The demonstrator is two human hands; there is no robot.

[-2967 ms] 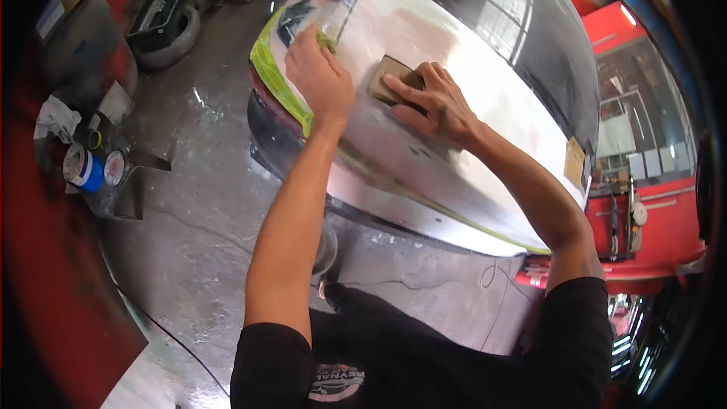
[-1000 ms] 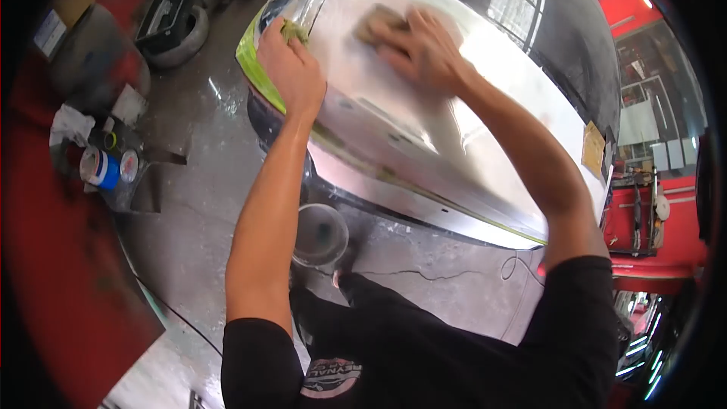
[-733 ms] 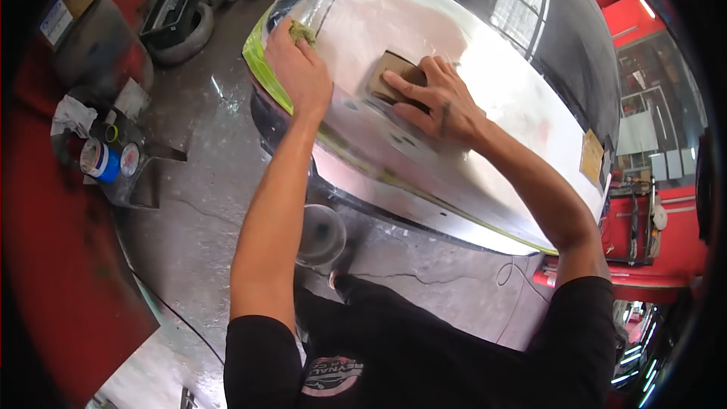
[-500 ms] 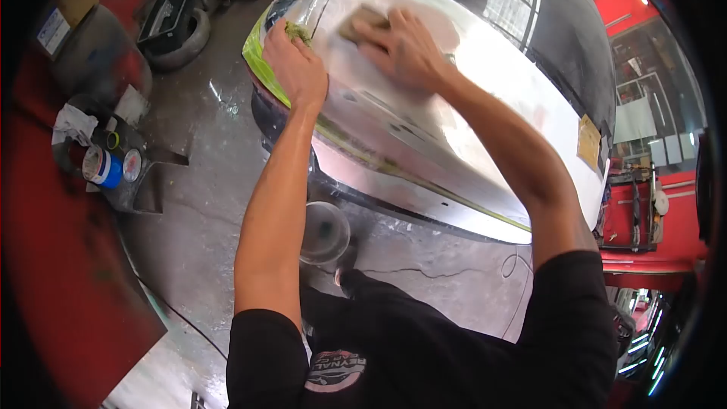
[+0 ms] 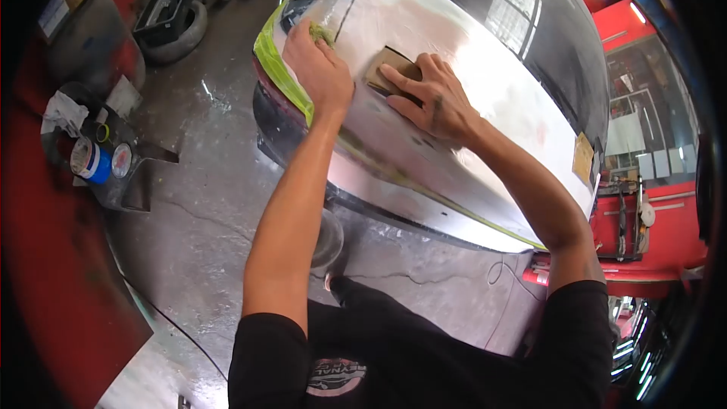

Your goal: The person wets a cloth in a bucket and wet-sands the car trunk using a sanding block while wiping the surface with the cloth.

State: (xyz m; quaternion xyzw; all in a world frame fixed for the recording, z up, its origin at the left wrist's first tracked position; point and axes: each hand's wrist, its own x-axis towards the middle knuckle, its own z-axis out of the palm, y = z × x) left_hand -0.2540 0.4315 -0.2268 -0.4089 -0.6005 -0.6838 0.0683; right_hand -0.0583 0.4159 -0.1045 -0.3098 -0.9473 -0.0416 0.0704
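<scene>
brown block (image 5: 394, 59) is sitting around 12 o'clock, against the whitish car panel (image 5: 485, 68), and the right hand (image 5: 438, 100) is pressing it with fingers spread, so its near side is getting hidden. left hand (image 5: 318, 76) is staying narrow at 11 o'clock, curling round a green scrap (image 5: 323, 33); only a bit is poking out, so i can't tell what it is. yellow-green tape (image 5: 274, 60) is running just beside that hand. left forearm (image 5: 291, 212) is blocking part of a bucket (image 5: 329, 238) at 7. blue-and-white tub (image 5: 92, 160) is standing on a black stand (image 5: 138, 191) at 9, well apart, its print unreadable. car's dark upper body (image 5: 564, 42) is running out of view at 1.
</scene>
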